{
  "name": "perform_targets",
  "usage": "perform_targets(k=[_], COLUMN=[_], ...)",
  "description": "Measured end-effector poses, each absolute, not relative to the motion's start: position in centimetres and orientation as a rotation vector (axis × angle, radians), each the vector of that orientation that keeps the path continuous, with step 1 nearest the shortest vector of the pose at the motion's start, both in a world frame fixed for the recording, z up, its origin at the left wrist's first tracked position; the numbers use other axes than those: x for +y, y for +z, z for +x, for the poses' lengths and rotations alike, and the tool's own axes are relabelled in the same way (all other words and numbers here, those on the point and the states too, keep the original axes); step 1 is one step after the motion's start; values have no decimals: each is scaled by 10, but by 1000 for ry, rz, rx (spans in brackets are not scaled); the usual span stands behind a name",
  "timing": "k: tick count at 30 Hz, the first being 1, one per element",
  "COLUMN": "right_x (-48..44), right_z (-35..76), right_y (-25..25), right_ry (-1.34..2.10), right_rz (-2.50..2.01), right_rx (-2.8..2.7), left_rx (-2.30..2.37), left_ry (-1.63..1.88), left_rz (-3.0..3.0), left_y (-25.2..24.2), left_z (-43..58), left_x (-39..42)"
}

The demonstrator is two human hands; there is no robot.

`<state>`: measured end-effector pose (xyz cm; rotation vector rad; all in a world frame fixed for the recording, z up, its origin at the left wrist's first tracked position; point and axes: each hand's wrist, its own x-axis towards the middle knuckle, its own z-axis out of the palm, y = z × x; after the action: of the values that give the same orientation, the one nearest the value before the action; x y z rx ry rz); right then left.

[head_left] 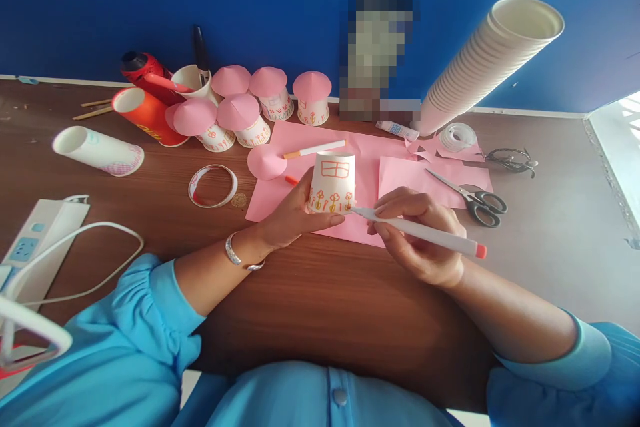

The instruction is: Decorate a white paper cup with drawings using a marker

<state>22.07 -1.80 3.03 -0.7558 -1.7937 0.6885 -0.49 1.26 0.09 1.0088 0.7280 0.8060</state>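
Observation:
My left hand (293, 213) grips an upside-down white paper cup (333, 180) with a red window and a row of flowers drawn on it. A white felt-tip pen (425, 232) with a red end lies in my right hand (420, 230), its tip at the flowers low on the cup's right side. Below the cup are sheets of pink paper (280, 197). A pink paper cone (267, 161) and a pen with an orange cap (315, 149) lie just behind my left hand.
Several decorated cups with pink cone roofs (313, 87) stand at the back, beside an orange can (145, 113). A tall stack of paper cups (485, 67) leans at the back right. Scissors (475, 200), clear tape (457, 138), a tape ring (213, 187) and a power strip (45, 240) lie around.

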Motion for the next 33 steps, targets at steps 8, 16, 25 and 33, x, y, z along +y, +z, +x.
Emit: perform_targets(k=[8,16,25,33], right_x=[-21,-19,-18,-18], right_z=[219,219,220,220], right_y=[30,28,29,29], right_ry=[569,555,528,514], right_rz=[-777,-748,-746,-754], right_rx=[-1907,-1936,-1973,-1976], left_rx=[727,703,692,692], left_ry=[815,814,809,807], left_rz=[1033,1031,1072,1068], left_y=[-3,-5,-5,-6], left_z=[-4,-5,-5,-5], left_x=[12,13,14,14])
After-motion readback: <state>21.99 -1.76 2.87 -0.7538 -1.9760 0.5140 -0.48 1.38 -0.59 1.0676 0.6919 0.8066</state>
